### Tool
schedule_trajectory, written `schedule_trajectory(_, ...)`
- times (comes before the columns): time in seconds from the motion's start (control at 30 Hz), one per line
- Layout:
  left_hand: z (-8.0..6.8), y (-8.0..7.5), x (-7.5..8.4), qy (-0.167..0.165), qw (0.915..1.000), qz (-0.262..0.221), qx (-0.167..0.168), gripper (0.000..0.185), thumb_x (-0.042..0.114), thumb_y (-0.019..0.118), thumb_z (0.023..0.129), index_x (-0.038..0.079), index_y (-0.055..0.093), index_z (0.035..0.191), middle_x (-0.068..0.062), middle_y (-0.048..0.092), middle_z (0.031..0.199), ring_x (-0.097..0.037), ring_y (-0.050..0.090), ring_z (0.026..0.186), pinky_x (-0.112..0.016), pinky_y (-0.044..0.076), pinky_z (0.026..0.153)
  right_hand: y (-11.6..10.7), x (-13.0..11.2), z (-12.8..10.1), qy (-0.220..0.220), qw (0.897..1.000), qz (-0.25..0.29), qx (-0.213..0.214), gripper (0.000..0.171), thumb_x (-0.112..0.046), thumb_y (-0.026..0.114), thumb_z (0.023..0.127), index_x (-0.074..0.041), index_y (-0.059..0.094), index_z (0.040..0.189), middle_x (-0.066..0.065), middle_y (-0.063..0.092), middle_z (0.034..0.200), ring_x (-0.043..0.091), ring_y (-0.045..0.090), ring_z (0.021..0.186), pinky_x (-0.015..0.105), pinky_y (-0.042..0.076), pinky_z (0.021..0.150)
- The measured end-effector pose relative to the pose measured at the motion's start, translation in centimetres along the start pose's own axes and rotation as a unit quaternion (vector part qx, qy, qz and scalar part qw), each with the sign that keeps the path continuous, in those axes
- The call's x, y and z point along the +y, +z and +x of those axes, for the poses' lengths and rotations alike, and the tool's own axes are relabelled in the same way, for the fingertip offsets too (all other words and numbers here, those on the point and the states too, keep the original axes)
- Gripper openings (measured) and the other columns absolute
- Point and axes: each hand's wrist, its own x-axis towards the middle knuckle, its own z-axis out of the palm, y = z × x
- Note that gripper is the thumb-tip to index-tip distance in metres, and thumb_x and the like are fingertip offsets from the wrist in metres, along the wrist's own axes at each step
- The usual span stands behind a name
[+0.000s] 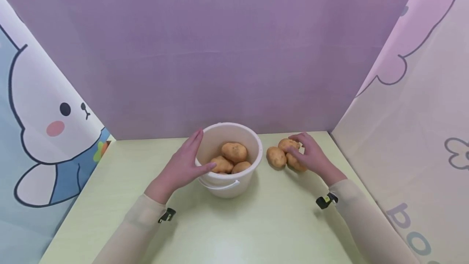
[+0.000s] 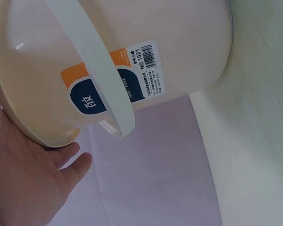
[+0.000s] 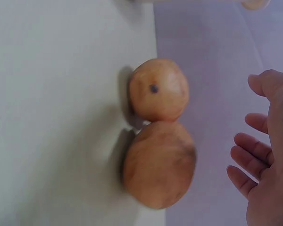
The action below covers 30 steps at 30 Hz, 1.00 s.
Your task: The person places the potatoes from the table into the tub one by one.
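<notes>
A white plastic bucket with a lowered handle stands mid-table and holds several potatoes. My left hand rests against its left rim, fingers straight, thumb at the rim. The left wrist view shows the bucket's wall, its handle, an orange and blue label and my left hand relaxed beside the rim. To the bucket's right, three potatoes lie on the table. My right hand hovers over them. In the right wrist view, my right hand stays apart from two potatoes.
The pale green table is bare in front of the bucket. A purple backdrop closes the far side. Cartoon-printed curtains hang at the left and right edges.
</notes>
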Motion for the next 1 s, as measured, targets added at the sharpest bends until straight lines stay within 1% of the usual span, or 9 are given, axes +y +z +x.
schedule_trajectory(0.13,-0.1,0.0,0.1,-0.001,1.0,-0.003,0.0,0.116,0.058,0.078,0.098,0.003,0.014,0.177,-0.018,0.015,0.184,-0.043,0.021,0.167,-0.069,0.029,0.129,0.2,1.0,-0.9,-0.001,1.0,-0.015,-0.004,0.042,-0.011,0.081,0.1,0.008,0.069,0.135,0.029,0.066,0.131,0.049,0.058,0.124,0.06,0.046,0.103)
schedule_trajectory(0.2,-0.1,0.0,0.1,-0.001,1.0,-0.003,0.0,0.116,0.059,0.078,0.098,0.004,0.014,0.177,-0.019,0.015,0.184,-0.043,0.021,0.167,-0.069,0.029,0.128,0.3,1.5,-1.2,-0.002,1.0,-0.022,-0.005,0.044,-0.011,0.082,0.099,0.009,0.069,0.136,0.029,0.065,0.13,0.05,0.058,0.121,0.058,0.047,0.101)
schedule_trajectory(0.27,-0.2,0.0,0.2,-0.001,1.0,-0.003,0.0,0.116,0.061,0.077,0.098,0.004,0.013,0.177,-0.018,0.015,0.184,-0.043,0.021,0.167,-0.069,0.029,0.128,0.4,1.9,-1.6,-0.004,1.0,-0.03,-0.005,0.046,-0.013,0.083,0.099,0.008,0.069,0.137,0.028,0.065,0.128,0.05,0.059,0.119,0.058,0.047,0.1)
schedule_trajectory(0.37,-0.2,0.0,0.1,0.001,1.0,-0.001,0.002,0.117,0.064,0.075,0.098,0.003,0.014,0.177,-0.019,0.016,0.183,-0.043,0.022,0.167,-0.069,0.029,0.129,0.7,2.4,-2.0,-0.01,0.999,-0.041,-0.003,0.047,-0.016,0.083,0.099,0.007,0.069,0.137,0.027,0.065,0.127,0.049,0.06,0.119,0.06,0.048,0.102)
schedule_trajectory(0.53,-0.2,-0.1,0.1,0.007,1.0,-0.004,0.005,0.118,0.067,0.074,0.097,0.002,0.016,0.176,-0.018,0.016,0.183,-0.04,0.021,0.167,-0.065,0.027,0.131,0.9,3.0,-2.4,-0.028,0.998,-0.064,-0.003,0.048,-0.017,0.086,0.098,0.005,0.069,0.137,0.026,0.066,0.127,0.045,0.06,0.119,0.064,0.048,0.105)
schedule_trajectory(0.7,-0.2,-0.2,0.2,0.009,0.9999,-0.007,0.007,0.117,0.066,0.075,0.097,0.002,0.017,0.176,-0.018,0.017,0.183,-0.039,0.021,0.168,-0.063,0.027,0.131,1.3,3.6,-2.7,-0.038,0.996,-0.084,-0.004,0.052,-0.019,0.089,0.095,0.005,0.069,0.137,0.025,0.066,0.125,0.043,0.061,0.116,0.063,0.051,0.101)
schedule_trajectory(0.83,-0.2,-0.2,0.2,0.009,0.9999,-0.007,0.008,0.117,0.064,0.076,0.097,0.001,0.017,0.176,-0.018,0.017,0.183,-0.039,0.021,0.167,-0.063,0.027,0.131,1.7,4.2,-2.8,-0.032,0.995,-0.093,-0.013,0.055,-0.021,0.091,0.092,0.001,0.07,0.138,0.024,0.065,0.124,0.041,0.062,0.111,0.061,0.053,0.095)
schedule_trajectory(0.93,-0.2,-0.2,0.2,0.009,0.9999,-0.006,0.007,0.117,0.065,0.075,0.098,0.001,0.017,0.176,-0.017,0.016,0.184,-0.039,0.021,0.168,-0.063,0.027,0.132,1.9,4.6,-3.0,-0.013,0.995,-0.096,-0.027,0.056,-0.023,0.091,0.092,-0.005,0.07,0.141,0.02,0.064,0.126,0.04,0.061,0.112,0.06,0.053,0.095)
schedule_trajectory(1.0,-0.2,-0.2,0.1,0.008,0.9999,-0.007,0.006,0.117,0.066,0.074,0.098,0.002,0.017,0.176,-0.016,0.016,0.184,-0.039,0.021,0.168,-0.063,0.026,0.132,2.1,4.7,-3.1,-0.004,0.995,-0.096,-0.034,0.058,-0.024,0.092,0.092,-0.007,0.07,0.142,0.021,0.063,0.128,0.04,0.062,0.114,0.061,0.053,0.097)
